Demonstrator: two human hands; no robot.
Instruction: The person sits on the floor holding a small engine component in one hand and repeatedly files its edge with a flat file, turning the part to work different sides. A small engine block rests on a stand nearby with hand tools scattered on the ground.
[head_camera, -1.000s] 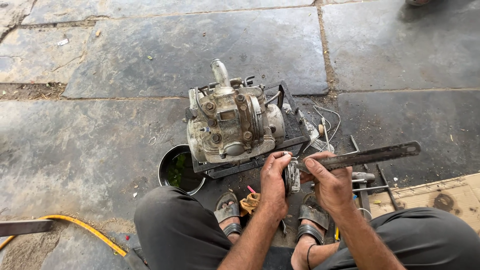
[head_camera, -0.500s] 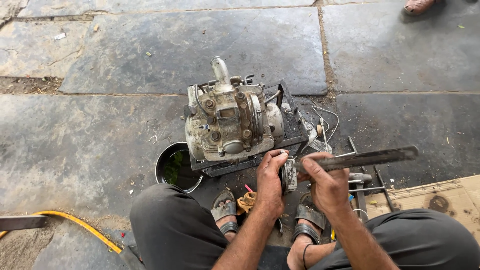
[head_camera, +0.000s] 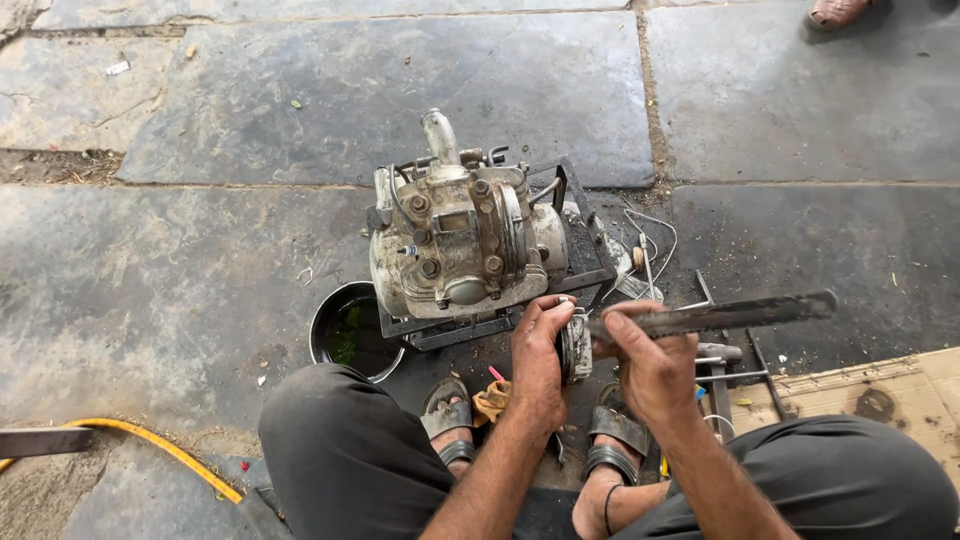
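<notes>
A dirty grey engine block (head_camera: 462, 245) stands on a black metal frame (head_camera: 585, 250) on the stone floor. Just below it my left hand (head_camera: 537, 355) grips a small round metal part (head_camera: 575, 347) by its side. My right hand (head_camera: 650, 360) holds a long flat metal file (head_camera: 735, 315) whose near end lies against that part; the file's far end points right. Both hands hover over my sandalled feet (head_camera: 450, 415).
A black bowl (head_camera: 352, 332) with dark green liquid sits left of the frame. Loose tools and rods (head_camera: 730, 365) lie at right, beside a cardboard sheet (head_camera: 880, 390). A yellow hose (head_camera: 160, 448) curves at lower left. Another person's foot (head_camera: 835, 12) shows at the top right.
My hands and the file stay on the round part; the file has shifted slightly along it. The engine has not moved.
</notes>
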